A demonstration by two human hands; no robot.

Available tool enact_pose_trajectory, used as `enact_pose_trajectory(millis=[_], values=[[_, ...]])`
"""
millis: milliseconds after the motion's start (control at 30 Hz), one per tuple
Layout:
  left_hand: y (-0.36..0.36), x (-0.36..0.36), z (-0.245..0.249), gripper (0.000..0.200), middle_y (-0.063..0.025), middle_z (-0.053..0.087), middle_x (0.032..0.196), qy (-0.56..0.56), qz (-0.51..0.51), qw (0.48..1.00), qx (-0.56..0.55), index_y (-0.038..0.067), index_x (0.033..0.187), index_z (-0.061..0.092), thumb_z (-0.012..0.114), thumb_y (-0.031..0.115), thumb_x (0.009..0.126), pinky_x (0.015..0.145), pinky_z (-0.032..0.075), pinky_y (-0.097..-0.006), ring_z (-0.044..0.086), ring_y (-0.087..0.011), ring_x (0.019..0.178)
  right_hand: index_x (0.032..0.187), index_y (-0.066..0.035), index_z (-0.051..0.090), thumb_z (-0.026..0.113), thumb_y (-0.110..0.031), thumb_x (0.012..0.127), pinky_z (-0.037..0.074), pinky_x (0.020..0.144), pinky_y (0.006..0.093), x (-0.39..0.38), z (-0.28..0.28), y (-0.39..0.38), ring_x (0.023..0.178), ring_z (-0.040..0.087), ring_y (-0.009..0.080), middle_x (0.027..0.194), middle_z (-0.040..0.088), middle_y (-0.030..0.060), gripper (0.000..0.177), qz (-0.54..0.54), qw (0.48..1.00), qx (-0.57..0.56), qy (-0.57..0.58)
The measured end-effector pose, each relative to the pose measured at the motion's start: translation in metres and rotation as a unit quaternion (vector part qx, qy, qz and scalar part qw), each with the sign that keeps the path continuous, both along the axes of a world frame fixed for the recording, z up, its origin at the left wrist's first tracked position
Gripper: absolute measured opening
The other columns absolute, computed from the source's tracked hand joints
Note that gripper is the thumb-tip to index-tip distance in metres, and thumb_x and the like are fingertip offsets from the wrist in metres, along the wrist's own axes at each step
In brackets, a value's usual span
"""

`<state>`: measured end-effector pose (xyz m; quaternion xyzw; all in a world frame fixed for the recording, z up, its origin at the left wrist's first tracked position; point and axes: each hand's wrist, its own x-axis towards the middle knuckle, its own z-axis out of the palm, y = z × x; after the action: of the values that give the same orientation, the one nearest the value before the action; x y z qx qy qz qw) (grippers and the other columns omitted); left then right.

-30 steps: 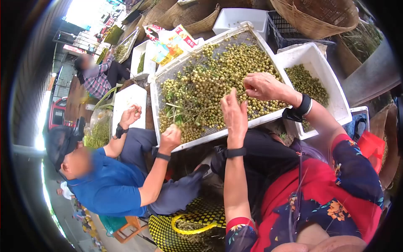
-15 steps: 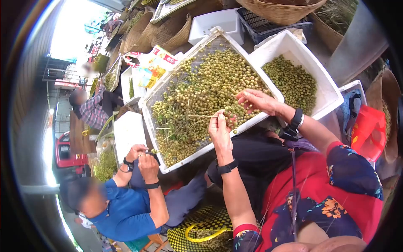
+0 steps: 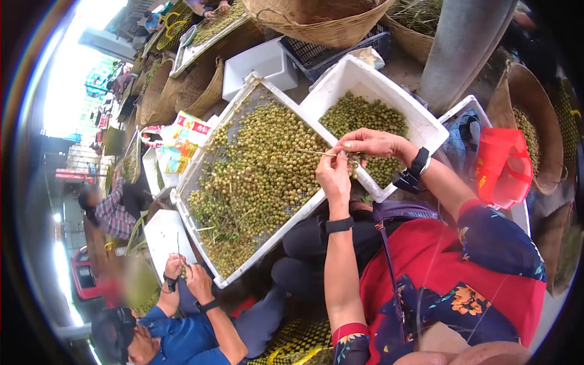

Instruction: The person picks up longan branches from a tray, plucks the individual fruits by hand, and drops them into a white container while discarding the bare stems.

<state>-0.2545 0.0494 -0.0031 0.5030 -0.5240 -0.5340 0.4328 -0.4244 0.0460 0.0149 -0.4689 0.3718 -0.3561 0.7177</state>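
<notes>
My left hand (image 3: 334,177) pinches a thin twig (image 3: 312,152), which sticks out to the left from the fingertips. My right hand (image 3: 372,143) meets it from the right, its thumb and fingers closed at the twig's other end; small round fruits partly show below the fingers. Both hands are over the near right edge of a white-framed mesh tray (image 3: 274,238), which is spread with small green-yellow fruits (image 3: 267,146) and stems. Right behind my right hand stands a white foam box (image 3: 420,125) holding more of the green fruits (image 3: 365,115).
A co-worker in a blue shirt (image 3: 188,340) sits at left, hands holding a stem near the tray's corner. Another person (image 3: 112,210) sits farther off. Woven baskets (image 3: 328,27), a white bin (image 3: 255,70), a grey post (image 3: 465,55) and a red bag (image 3: 502,167) stand around.
My right hand, open and apart before, has come in to meet my left hand at the twig. The view has shifted, and the tray and box now appear farther left.
</notes>
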Motion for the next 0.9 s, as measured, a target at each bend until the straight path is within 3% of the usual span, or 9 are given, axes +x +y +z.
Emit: enact_pose_trajectory(millis=[100,200,333,567,600,700,767,833,900], values=[[0.003,-0.027,-0.018,0.014,-0.0053,0.065,0.08,-0.013,-0.01,0.999,0.034,-0.001,0.104,0.064,0.06,0.009,0.094,0.053,0.051,-0.0231,0.061,-0.0088,0.063,0.097,-0.006,0.069,0.061,-0.036,0.095,0.045,0.053,0.0212,-0.012,-0.013,0.011,0.063,0.055,0.0062,0.076,0.063,-0.0034,0.031,-0.101,0.987,0.003,0.125],[0.003,-0.047,-0.046,0.015,-0.0057,0.065,0.078,-0.036,-0.009,0.999,0.01,-0.001,0.103,0.065,0.059,0.009,0.095,0.054,0.052,-0.0239,0.062,-0.0101,0.063,0.084,-0.005,0.067,0.061,-0.032,0.095,0.042,0.05,0.022,-0.012,-0.051,0.015,0.059,0.052,0.0052,0.069,0.06,-0.0028,0.029,-0.252,0.954,-0.056,0.151],[0.024,-0.073,-0.041,0.014,-0.0084,0.068,0.078,-0.123,-0.024,0.992,-0.034,-0.003,0.099,0.067,0.06,0.008,0.092,0.056,0.051,-0.0283,0.063,-0.0132,0.061,0.072,-0.004,0.063,0.061,-0.033,0.091,0.036,0.046,0.0267,-0.022,-0.113,0.001,0.052,0.044,0.0057,0.054,0.05,-0.0014,0.035,-0.441,0.878,0.027,0.186],[0.032,-0.083,-0.06,0.014,-0.0101,0.068,0.078,-0.179,0.0,0.981,-0.074,-0.002,0.098,0.067,0.058,0.008,0.093,0.063,0.051,-0.0315,0.064,-0.0167,0.066,0.068,-0.004,0.065,0.064,-0.039,0.086,0.037,0.047,0.0318,-0.028,-0.145,-0.019,0.05,0.045,0.0115,0.057,0.055,0.0015,0.04,-0.434,0.861,0.217,0.153],[0.031,-0.084,-0.056,0.015,-0.0105,0.068,0.079,-0.2,-0.002,0.978,-0.063,-0.002,0.098,0.067,0.058,0.008,0.093,0.065,0.051,-0.0317,0.066,-0.0172,0.068,0.07,-0.004,0.067,0.063,-0.042,0.085,0.042,0.05,0.0327,-0.029,-0.186,-0.03,0.051,0.052,0.0171,0.061,0.06,0.0067,0.041,-0.457,0.85,0.188,0.184],[0.024,-0.082,-0.043,0.015,-0.0118,0.068,0.08,-0.187,0.01,0.978,-0.092,-0.002,0.1,0.067,0.059,0.008,0.092,0.065,0.051,-0.0317,0.066,-0.0165,0.068,0.073,-0.002,0.067,0.061,-0.042,0.087,0.045,0.059,0.0359,-0.056,-0.183,-0.033,0.06,0.057,0.0201,0.065,0.061,0.0098,0.042,-0.482,0.801,0.207,0.287],[0.009,-0.075,-0.049,0.016,-0.006,0.068,0.085,-0.143,0.0,0.99,0.015,0.002,0.104,0.067,0.06,0.012,0.095,0.064,0.054,-0.0314,0.065,-0.0139,0.071,0.083,-0.001,0.068,0.061,-0.039,0.086,0.048,0.064,0.0395,-0.065,-0.167,-0.03,0.068,0.062,0.0257,0.069,0.063,0.0141,0.039,-0.435,0.829,0.134,0.326],[-0.002,-0.069,-0.058,0.016,-0.0028,0.067,0.091,-0.018,0.029,0.993,0.115,0.004,0.107,0.067,0.06,0.013,0.095,0.066,0.055,-0.0319,0.065,-0.0135,0.075,0.094,-0.006,0.069,0.061,-0.034,0.082,0.052,0.072,0.0407,-0.07,-0.137,-0.022,0.077,0.067,0.0313,0.087,0.07,0.0149,0.031,-0.274,0.775,-0.086,0.563],[-0.007,-0.066,-0.037,0.017,-0.0024,0.066,0.091,0.026,0.033,0.989,0.144,0.005,0.108,0.066,0.061,0.013,0.095,0.067,0.054,-0.0311,0.065,-0.0129,0.076,0.101,-0.009,0.068,0.061,-0.028,0.081,0.051,0.079,0.0443,-0.071,-0.102,-0.013,0.093,0.065,0.0342,0.097,0.07,0.0132,0.028,-0.247,0.75,-0.081,0.608]])
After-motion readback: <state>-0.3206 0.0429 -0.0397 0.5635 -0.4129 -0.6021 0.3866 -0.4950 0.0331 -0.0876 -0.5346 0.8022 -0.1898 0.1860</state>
